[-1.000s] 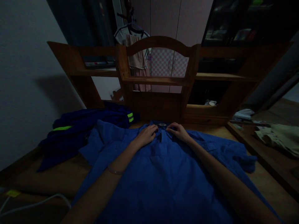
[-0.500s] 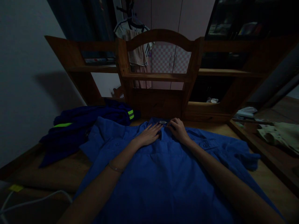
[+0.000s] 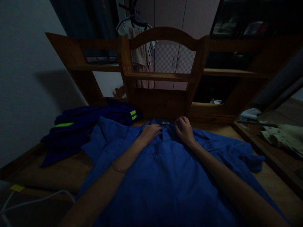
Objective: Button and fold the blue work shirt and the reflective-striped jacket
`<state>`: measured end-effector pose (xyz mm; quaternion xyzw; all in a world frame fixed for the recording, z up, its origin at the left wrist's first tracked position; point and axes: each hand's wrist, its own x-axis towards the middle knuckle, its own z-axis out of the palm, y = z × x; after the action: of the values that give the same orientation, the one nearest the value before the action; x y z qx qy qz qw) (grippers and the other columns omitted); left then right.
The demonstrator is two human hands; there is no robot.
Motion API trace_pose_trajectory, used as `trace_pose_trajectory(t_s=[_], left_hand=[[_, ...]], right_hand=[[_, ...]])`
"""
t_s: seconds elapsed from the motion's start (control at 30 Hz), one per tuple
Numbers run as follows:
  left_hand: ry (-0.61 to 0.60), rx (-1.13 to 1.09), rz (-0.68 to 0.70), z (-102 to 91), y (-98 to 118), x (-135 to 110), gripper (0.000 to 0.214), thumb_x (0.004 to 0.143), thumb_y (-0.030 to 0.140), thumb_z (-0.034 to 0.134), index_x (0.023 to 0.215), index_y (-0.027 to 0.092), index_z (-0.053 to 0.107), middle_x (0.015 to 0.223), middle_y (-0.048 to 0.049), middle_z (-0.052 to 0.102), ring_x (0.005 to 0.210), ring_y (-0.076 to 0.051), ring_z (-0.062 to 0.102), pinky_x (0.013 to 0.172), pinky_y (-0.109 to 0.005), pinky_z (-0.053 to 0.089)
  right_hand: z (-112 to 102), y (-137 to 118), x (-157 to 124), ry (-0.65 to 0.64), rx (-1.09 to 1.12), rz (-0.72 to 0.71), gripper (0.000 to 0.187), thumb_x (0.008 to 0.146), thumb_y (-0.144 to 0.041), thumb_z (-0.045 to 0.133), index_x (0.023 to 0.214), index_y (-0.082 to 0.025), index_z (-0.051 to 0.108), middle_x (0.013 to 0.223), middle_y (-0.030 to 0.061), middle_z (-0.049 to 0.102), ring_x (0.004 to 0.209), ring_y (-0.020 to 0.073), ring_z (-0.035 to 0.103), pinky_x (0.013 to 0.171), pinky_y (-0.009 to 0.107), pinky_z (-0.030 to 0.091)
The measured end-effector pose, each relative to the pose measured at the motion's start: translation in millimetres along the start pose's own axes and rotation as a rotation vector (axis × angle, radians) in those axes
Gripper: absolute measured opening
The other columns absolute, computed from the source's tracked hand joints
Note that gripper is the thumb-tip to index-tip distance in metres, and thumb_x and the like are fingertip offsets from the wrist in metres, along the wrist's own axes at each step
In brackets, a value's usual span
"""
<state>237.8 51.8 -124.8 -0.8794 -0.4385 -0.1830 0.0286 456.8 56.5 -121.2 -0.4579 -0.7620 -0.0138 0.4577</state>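
Note:
A blue work shirt (image 3: 163, 176) lies spread on the wooden surface with its collar at the far end. At the neck a small pale label (image 3: 165, 123) faces up. My left hand (image 3: 149, 133) is closed on the left side of the collar, its fingers curled over the edge. On the right side of the collar, my right hand (image 3: 185, 130) has its fingers bent round the cloth. The fingertips of both hands are partly hidden in the fabric.
A dark blue garment with yellow-green reflective strips (image 3: 94, 121) lies at the left by the wall. Behind the shirt rises a wooden shelf unit (image 3: 161, 77). A white cable (image 3: 52, 195) runs at lower left. Beyond the right edge is a pale cloth (image 3: 284, 135).
My left hand has gone from lying flat with stretched fingers to curled at the collar, uncovering more of the label. My right hand has shifted slightly right.

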Motion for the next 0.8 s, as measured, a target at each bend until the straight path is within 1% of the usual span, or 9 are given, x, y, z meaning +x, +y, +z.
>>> trace_pose_trajectory(t_s=[0.1, 0.23, 0.3, 0.37, 0.43, 0.53, 0.63, 0.73, 0.8], left_hand=[[0.030, -0.045, 0.019, -5.3, -2, -2, 0.018, 0.089, 0.019, 0.042, 0.100, 0.020, 0.057, 0.096, -0.0044, 0.061, 0.092, -0.017, 0.058, 0.079, -0.027, 0.044], [0.017, -0.071, 0.055, -11.7, -3, -5, 0.011, 0.085, 0.017, 0.045, 0.093, 0.019, 0.052, 0.093, -0.0037, 0.058, 0.086, -0.016, 0.057, 0.071, -0.025, 0.044], [0.008, -0.064, 0.048, -12.5, -2, -6, 0.011, 0.083, 0.016, 0.046, 0.093, 0.019, 0.051, 0.094, -0.0045, 0.057, 0.088, -0.017, 0.056, 0.070, -0.025, 0.043], [-0.007, -0.062, 0.035, -11.7, -2, -7, 0.013, 0.082, 0.018, 0.046, 0.095, 0.019, 0.050, 0.096, -0.0055, 0.057, 0.090, -0.018, 0.056, 0.071, -0.026, 0.043], [-0.024, -0.075, 0.025, -9.9, -2, -9, 0.018, 0.083, 0.020, 0.046, 0.100, 0.019, 0.049, 0.099, -0.0062, 0.057, 0.093, -0.019, 0.056, 0.073, -0.027, 0.044], [-0.045, -0.099, -0.001, -6.7, -4, -10, 0.029, 0.084, 0.022, 0.045, 0.113, 0.020, 0.046, 0.105, -0.0068, 0.059, 0.097, -0.019, 0.057, 0.078, -0.029, 0.045], [-0.063, -0.108, -0.034, -3.7, -6, -11, 0.041, 0.084, 0.023, 0.044, 0.125, 0.020, 0.040, 0.111, -0.0080, 0.059, 0.101, -0.020, 0.058, 0.085, -0.032, 0.044], [-0.121, -0.139, -0.052, -0.9, -9, -11, 0.048, 0.086, 0.027, 0.042, 0.133, 0.019, 0.035, 0.119, -0.0099, 0.058, 0.108, -0.021, 0.056, 0.092, -0.033, 0.041], [-0.179, -0.151, -0.045, 0.5, -12, -11, 0.050, 0.088, 0.031, 0.038, 0.136, 0.019, 0.032, 0.131, -0.0106, 0.050, 0.121, -0.021, 0.048, 0.101, -0.035, 0.034]], right_hand=[[-3, -1, 0, 0.025, 0.036, 0.030, 0.012, 0.084, -0.021, 0.044, 0.091, -0.020, 0.054, 0.097, 0.0090, 0.053, 0.095, 0.0234, 0.051, 0.084, 0.035, 0.042], [-5, 2, -2, 0.026, 0.108, 0.102, 0.015, 0.082, -0.021, 0.043, 0.091, -0.020, 0.056, 0.091, 0.0074, 0.057, 0.080, 0.0206, 0.056, 0.073, 0.032, 0.044], [-5, 6, -3, -0.012, 0.188, 0.176, 0.018, 0.083, -0.024, 0.041, 0.093, -0.020, 0.056, 0.087, 0.0065, 0.060, 0.071, 0.0191, 0.058, 0.066, 0.031, 0.045], [-3, 9, -5, -0.092, 0.309, 0.260, 0.023, 0.085, -0.028, 0.038, 0.098, -0.020, 0.056, 0.085, 0.0059, 0.063, 0.060, 0.0172, 0.059, 0.057, 0.030, 0.046], [-1, 12, -6, -0.170, 0.424, 0.317, 0.027, 0.086, -0.030, 0.036, 0.103, -0.021, 0.056, 0.087, 0.0061, 0.064, 0.054, 0.0162, 0.059, 0.052, 0.029, 0.046], [3, 14, -7, -0.212, 0.504, 0.330, 0.028, 0.085, -0.029, 0.038, 0.104, -0.021, 0.057, 0.100, 0.0072, 0.064, 0.061, 0.0172, 0.063, 0.055, 0.030, 0.051], [4, 12, -6, -0.210, 0.565, 0.300, 0.029, 0.084, -0.026, 0.039, 0.105, -0.021, 0.058, 0.117, 0.0077, 0.058, 0.076, 0.0190, 0.066, 0.065, 0.032, 0.054], [1, 9, -4, -0.245, 0.594, 0.216, 0.030, 0.085, -0.025, 0.038, 0.104, -0.021, 0.061, 0.125, 0.0072, 0.052, 0.095, 0.0208, 0.063, 0.076, 0.032, 0.054], [0, 8, -2, -0.272, 0.513, 0.138, 0.030, 0.086, -0.024, 0.039, 0.102, -0.021, 0.064, 0.125, 0.0065, 0.052, 0.106, 0.0212, 0.057, 0.086, 0.033, 0.050]])
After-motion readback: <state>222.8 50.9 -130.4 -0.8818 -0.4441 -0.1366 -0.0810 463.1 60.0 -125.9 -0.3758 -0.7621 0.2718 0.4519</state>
